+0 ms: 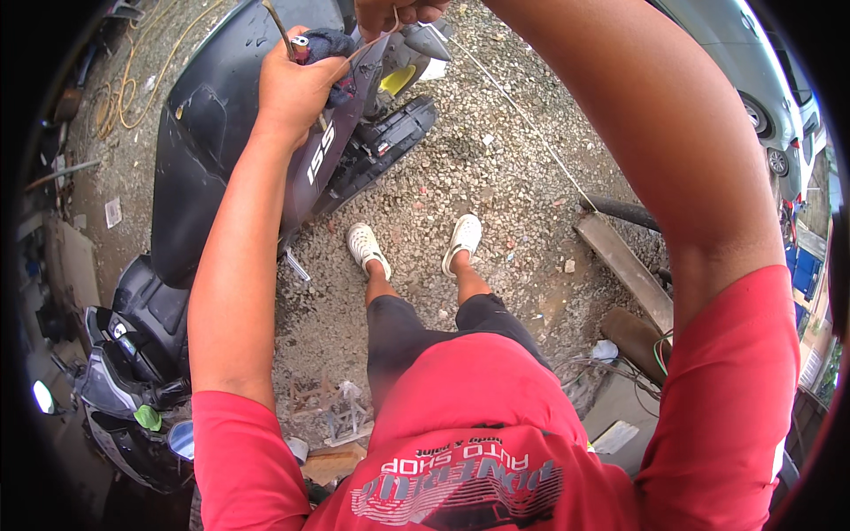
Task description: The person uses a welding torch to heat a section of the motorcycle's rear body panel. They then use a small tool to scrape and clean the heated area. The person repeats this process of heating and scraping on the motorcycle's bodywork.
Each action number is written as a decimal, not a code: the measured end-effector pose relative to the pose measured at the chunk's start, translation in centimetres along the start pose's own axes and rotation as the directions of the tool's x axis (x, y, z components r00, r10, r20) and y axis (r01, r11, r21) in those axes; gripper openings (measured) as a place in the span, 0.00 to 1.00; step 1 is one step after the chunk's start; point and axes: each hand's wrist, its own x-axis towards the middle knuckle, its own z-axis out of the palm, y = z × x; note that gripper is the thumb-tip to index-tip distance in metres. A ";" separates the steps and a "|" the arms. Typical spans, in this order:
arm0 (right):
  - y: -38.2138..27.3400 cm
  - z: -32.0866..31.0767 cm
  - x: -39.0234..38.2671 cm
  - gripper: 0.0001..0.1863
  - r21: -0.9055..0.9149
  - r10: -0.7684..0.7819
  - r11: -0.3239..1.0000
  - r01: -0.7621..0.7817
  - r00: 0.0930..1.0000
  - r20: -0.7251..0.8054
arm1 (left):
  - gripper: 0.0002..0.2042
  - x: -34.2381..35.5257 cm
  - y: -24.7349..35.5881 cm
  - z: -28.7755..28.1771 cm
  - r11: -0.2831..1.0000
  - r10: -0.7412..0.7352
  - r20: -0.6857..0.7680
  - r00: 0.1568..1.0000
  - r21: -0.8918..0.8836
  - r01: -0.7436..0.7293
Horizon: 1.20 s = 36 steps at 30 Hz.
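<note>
At the top of the head view, my left hand (295, 96) is closed around a bunched dark cloth (329, 44), over the seat end of a dark scooter (199, 115). A thin stick (278, 26) juts up beside its thumb, and a small part with a red and white end (301, 42) shows there too. My right hand (409, 11) is partly cut off by the upper edge, its fingers curled on a thin brownish strip (376, 42). That strip runs down toward my left hand. Dark plastic panels and a yellow part (398, 80) of the scooter lie just beyond.
Gravel (496, 150) surrounds my white clogs (463, 243). A string (522, 115) stretches to a dark pipe (624, 212) and a wooden beam (629, 270) on the right. Another scooter (133, 345) stands lower left; a yellow hose (124, 97) lies upper left. Cars (735, 62) are parked upper right.
</note>
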 end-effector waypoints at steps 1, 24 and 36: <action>1.3 -0.9 0.3 0.09 0.145 -0.017 0.989 0.007 0.998 0.067 | 0.10 0.2 0.1 0.6 1.000 0.016 0.021 1.000 -0.009 -0.016; 7.0 26.6 -3.2 0.14 -0.070 -0.385 0.694 0.717 0.288 -0.877 | 0.10 -0.6 1.1 -1.0 0.983 -0.034 0.077 0.996 0.180 0.020; 12.4 20.7 -2.3 0.15 0.522 0.229 0.187 0.832 0.480 -0.847 | 0.11 -1.4 1.6 -0.6 0.934 -0.168 0.101 0.981 0.333 0.126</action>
